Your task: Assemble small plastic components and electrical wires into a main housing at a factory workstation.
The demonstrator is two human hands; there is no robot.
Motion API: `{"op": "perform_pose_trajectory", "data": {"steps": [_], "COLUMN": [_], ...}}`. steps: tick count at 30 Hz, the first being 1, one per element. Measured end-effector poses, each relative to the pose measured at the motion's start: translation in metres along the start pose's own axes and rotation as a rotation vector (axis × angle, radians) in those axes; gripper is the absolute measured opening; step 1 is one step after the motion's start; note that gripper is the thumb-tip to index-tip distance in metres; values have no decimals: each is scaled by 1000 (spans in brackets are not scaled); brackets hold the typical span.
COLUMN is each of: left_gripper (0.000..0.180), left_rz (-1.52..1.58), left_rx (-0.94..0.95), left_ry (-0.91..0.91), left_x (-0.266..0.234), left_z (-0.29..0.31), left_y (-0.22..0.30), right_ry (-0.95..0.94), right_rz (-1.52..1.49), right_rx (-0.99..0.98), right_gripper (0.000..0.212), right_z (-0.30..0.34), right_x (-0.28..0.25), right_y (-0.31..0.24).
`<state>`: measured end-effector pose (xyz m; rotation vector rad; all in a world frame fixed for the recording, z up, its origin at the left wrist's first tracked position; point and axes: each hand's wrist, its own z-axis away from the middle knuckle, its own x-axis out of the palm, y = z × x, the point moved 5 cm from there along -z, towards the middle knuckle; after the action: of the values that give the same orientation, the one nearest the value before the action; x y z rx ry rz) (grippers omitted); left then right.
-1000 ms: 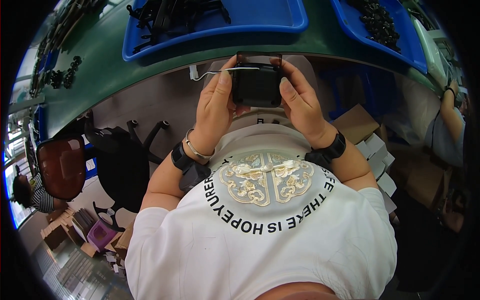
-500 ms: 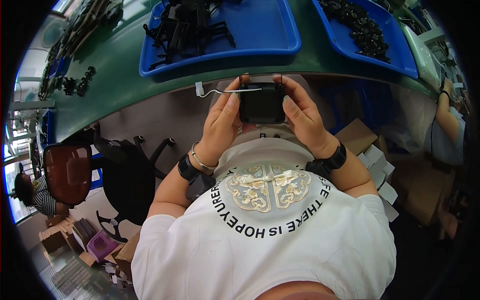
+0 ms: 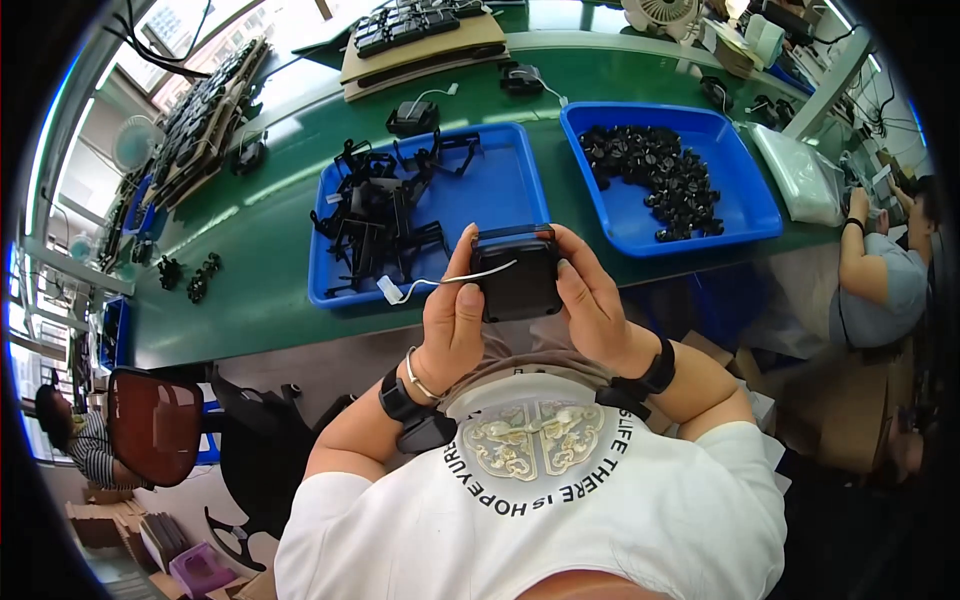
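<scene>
A black box-shaped device with rounded corners is held between both hands, just in front of the left blue tray. My left hand is closed on its left side, thumb near the face. Its right side is gripped by my right hand, with the thumb at the edge. A thin black U-shaped bracket runs along the device's far edge, my fingertips at its ends. From the device a white cable crosses over my left fingers and ends in a white plug. The device's underside is hidden.
A left blue tray holds black brackets; a right blue tray holds small black parts. Similar cabled devices stand farther back on the green bench. A co-worker sits at right. An office chair stands at left.
The view has tilted up, showing more of the bench. My hands and the device now overlap the left tray's near edge; both hands keep hold of the device.
</scene>
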<state>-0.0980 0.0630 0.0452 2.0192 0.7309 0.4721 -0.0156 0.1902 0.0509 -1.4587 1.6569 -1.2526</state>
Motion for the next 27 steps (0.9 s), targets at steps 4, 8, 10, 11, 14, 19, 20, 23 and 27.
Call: {"op": "perform_pose_trajectory", "data": {"steps": [4, 8, 10, 11, 14, 19, 20, 23, 27], "left_gripper": [54, 60, 62, 64, 53, 35, 31, 27, 24], "left_rz": [433, 396, 369, 337, 315, -15, -132, -264, -384], "left_rx": [-271, -357, -346, -334, -331, -199, -161, -145, -140], "left_ry": [-56, -285, -347, -416, -229, 242, 368, 572, 761], "left_x": [-6, -3, -18, -28, -70, -148, -163, -195, -218], "left_z": [-27, -42, -39, -34, -11, 14, 19, 36, 59], "left_y": [-16, -3, 10, 16, 34, 35, 36, 25, 8], "right_ry": [59, 24, 224, 241, 375, 605, 592, 689, 792], "right_rz": [-72, -400, -283, -216, 171, 547, 547, 647, 738], "right_rx": [109, 371, 371, 324, 281, 414, 409, 572, 656], "right_gripper": [38, 32, 30, 29, 29, 32, 32, 34, 33], "right_z": [-36, -85, -122, -144, -191, -240, -244, -246, -246], "right_x": [-19, -59, -89, -114, -201, -312, -332, -372, -371], "right_y": [-3, 3, 3, 3, 11, 44, 57, 84, 101]}}
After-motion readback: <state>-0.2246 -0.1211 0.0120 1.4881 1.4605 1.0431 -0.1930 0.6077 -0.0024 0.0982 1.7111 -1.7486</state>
